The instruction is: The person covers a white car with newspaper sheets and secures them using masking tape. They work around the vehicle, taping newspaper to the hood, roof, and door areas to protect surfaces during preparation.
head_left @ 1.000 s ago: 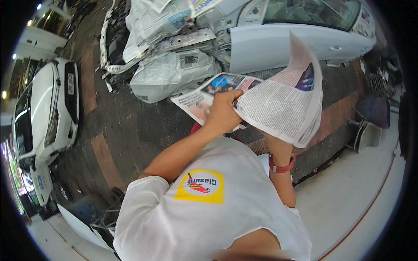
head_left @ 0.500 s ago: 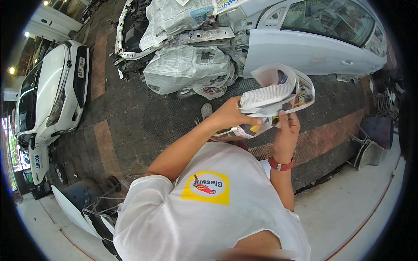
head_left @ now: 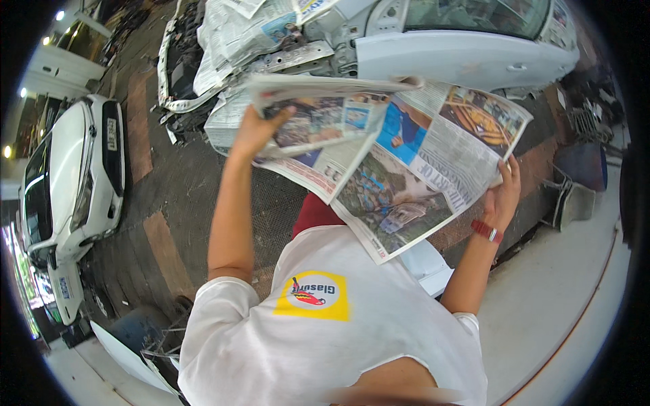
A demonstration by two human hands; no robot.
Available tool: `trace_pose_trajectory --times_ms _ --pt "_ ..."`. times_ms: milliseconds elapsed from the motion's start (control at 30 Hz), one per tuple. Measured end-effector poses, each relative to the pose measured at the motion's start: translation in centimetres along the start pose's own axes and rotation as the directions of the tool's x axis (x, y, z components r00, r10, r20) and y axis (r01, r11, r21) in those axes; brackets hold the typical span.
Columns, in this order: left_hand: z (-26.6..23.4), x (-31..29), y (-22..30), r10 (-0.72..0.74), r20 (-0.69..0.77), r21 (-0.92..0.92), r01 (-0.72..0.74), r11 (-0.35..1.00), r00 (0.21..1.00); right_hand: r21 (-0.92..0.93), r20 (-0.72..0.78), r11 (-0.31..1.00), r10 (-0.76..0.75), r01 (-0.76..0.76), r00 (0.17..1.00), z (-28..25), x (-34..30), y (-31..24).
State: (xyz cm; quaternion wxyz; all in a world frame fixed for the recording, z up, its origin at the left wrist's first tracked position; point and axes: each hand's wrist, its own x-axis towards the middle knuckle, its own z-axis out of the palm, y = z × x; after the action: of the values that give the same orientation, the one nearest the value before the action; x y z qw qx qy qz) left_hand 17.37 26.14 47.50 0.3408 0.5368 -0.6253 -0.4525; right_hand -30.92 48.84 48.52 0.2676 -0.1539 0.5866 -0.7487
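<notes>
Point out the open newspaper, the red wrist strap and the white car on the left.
Open newspaper [head_left: 403, 135]: head view, on the blue photo.
Red wrist strap [head_left: 481, 228]: head view, on the band beside the metal buckle.
White car [head_left: 70, 159]: head view, on the bonnet.

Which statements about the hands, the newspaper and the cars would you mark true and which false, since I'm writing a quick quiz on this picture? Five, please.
1. Both the left hand and the right hand hold the newspaper. True.
2. Both wrists are bare. False: a red wristband is on the right one.
3. Newspaper sheets lie over part of the pale car body. True.
4. The newspaper in the hands is rolled into a tight tube. False: it is spread open, with printed pages and photos showing.
5. The car at the picture's left side is white. True.
</notes>
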Motion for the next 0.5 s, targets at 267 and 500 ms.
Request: trace_pose_trajectory --times_ms 267,500 --pt "-6.6 0.3 -1.8 0.016 -0.188 -0.212 -0.057 0.976 0.982 -0.020 -0.015 0.993 -0.119 0.119 0.993 -2.5 2.9 2.0" --pt "-8.0 -0.5 -7.3 -0.116 -0.308 0.002 0.123 0.992 0.944 -0.314 -0.302 0.930 -0.291 0.194 0.908 -3.8 6.5 1.7"
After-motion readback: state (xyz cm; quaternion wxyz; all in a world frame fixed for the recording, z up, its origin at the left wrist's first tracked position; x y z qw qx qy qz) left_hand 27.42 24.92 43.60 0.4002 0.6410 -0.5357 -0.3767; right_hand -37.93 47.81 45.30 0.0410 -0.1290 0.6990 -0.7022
